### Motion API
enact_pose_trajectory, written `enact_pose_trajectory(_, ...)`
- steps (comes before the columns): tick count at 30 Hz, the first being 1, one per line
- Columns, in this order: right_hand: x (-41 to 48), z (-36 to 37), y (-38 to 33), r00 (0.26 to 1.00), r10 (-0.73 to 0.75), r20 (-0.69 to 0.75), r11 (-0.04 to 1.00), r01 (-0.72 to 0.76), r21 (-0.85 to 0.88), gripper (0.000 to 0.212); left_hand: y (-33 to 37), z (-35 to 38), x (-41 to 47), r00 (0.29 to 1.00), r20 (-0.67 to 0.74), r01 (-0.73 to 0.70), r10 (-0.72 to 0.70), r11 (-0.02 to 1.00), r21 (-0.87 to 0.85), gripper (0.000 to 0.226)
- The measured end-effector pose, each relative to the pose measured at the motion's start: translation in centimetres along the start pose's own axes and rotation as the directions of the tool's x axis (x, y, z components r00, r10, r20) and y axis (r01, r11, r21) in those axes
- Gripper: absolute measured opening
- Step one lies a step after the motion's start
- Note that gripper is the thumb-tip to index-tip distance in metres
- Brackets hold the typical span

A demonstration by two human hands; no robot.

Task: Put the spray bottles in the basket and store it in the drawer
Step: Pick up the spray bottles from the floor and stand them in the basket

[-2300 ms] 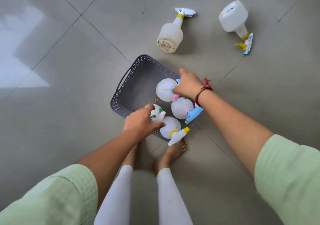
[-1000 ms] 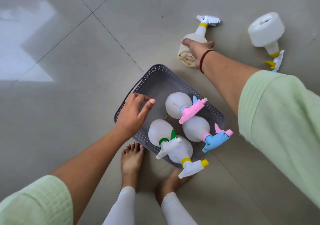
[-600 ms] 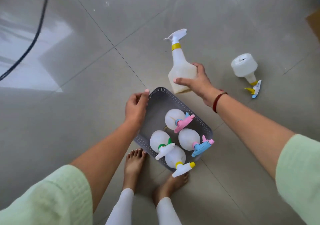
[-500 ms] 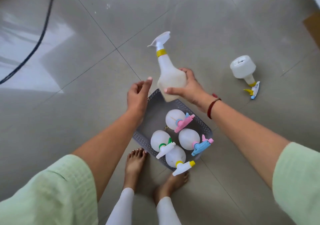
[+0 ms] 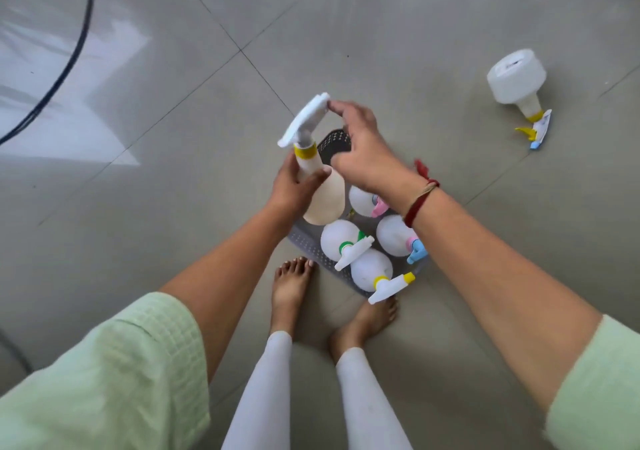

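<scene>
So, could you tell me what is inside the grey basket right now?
Four spray bottles lie inside the grey basket. The left hand holds a fifth above it; both hands hide the basket's far end.

Tiled floor: basket, bottle, cable.

floor: glossy grey tiles (thin dark joints) | bright glare patch left | black cable

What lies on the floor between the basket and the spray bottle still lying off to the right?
Nothing: the head view shows only bare grey floor tiles between the basket and the fallen spray bottle.
</scene>
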State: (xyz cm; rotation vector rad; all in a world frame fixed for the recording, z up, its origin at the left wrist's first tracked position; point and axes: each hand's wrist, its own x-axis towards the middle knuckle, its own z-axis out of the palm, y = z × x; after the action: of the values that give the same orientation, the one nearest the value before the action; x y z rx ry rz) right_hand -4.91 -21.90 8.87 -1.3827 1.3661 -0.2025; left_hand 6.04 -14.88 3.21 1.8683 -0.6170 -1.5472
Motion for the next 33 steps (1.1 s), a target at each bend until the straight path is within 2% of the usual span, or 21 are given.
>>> enact_pose_trajectory(2, -0.5, 0.0, -0.1, 0.995, 0.102, -0.006, 0.989, -0.101, 0.106, 0.064, -1.3, 0.4, -0.2, 1.0, -0.006, 0.03, -0.03, 0.998, 0.06, 0.048)
enact_pose_trajectory(4, -0.8, 0.4, 0.3, 0.986, 0.153, 0.068, 0.972, -0.162, 0.17, 0.062, -2.7, 0.5, -0.3, 0.997, -0.034, 0.068, -0.064, 0.99, 0.122, 0.048)
enact_pose_trajectory(6, -1.0, 0.9, 1.0, 0.969, 0.209, 0.13, 0.945, -0.234, 0.227, 0.066, -3.7, 0.9, -0.5, 0.998, -0.03, 0.061, -0.056, 0.975, 0.215, 0.049)
enact_pose_trajectory(8, -1.0, 1.6, 1.9, 0.956, 0.273, 0.111, 0.933, -0.291, 0.212, 0.074, -4.5, 1.0, -0.3, 0.999, -0.037, 0.026, -0.015, 0.949, 0.313, 0.049)
enact_pose_trajectory(10, -1.0, 2.3, 2.6, 0.957, 0.282, 0.062, 0.94, -0.289, 0.18, 0.077, -5.3, 0.9, -0.7, 0.999, -0.012, -0.044, 0.053, 0.914, 0.404, 0.048)
enact_pose_trajectory(12, -1.2, 3.3, 3.2, 0.965, 0.26, 0.03, 0.953, -0.262, 0.155, 0.069, -5.8, 0.6, -1.0, 0.995, 0.009, -0.094, 0.102, 0.882, 0.461, 0.043)
enact_pose_trajectory(15, -1.9, 4.4, 4.0, 0.98, 0.201, 0.017, 0.979, -0.201, 0.042, 0.044, -6.1, 0.0, -1.4, 0.997, -0.006, -0.066, 0.077, 0.888, 0.454, 0.034)
enact_pose_trajectory(17, -2.2, 4.8, 4.6, 0.981, 0.19, 0.044, 0.981, -0.191, 0.022, 0.04, -6.5, -0.4, -1.9, 0.998, 0.008, -0.059, 0.063, 0.875, 0.48, 0.037)
enact_pose_trajectory(20, -2.3, 5.3, 5.3, 0.972, 0.201, 0.126, 0.976, -0.209, 0.061, 0.051, -7.4, -1.3, -2.4, 0.999, 0.023, -0.044, 0.037, 0.84, 0.54, 0.055)
enact_pose_trajectory(23, -1.8, 5.7, 6.1, 0.971, 0.166, 0.173, 0.986, -0.168, -0.002, 0.063, -8.5, -2.1, -3.0, 1.0, 0.002, -0.012, 0.014, 0.78, 0.626, 0.067)
enact_pose_trajectory(26, -1.0, 5.8, 6.9, 0.966, 0.147, 0.211, 0.987, -0.13, -0.091, 0.075, -9.1, -3.1, -3.5, 0.99, -0.141, 0.087, -0.011, 0.835, 0.544, 0.068)
enact_pose_trajectory(29, -0.4, 5.6, 7.4, 0.954, 0.176, 0.244, 0.983, -0.157, -0.096, 0.085, -8.9, -3.7, -3.2, 0.955, -0.295, 0.171, -0.036, 0.878, 0.447, 0.065)
enact_pose_trajectory(33, 0.0, 5.4, 7.7, 0.947, 0.18, 0.266, 0.984, -0.172, -0.053, 0.092, -7.6, -4.2, -2.3, 0.967, -0.256, 0.137, -0.012, 0.868, 0.477, 0.054)
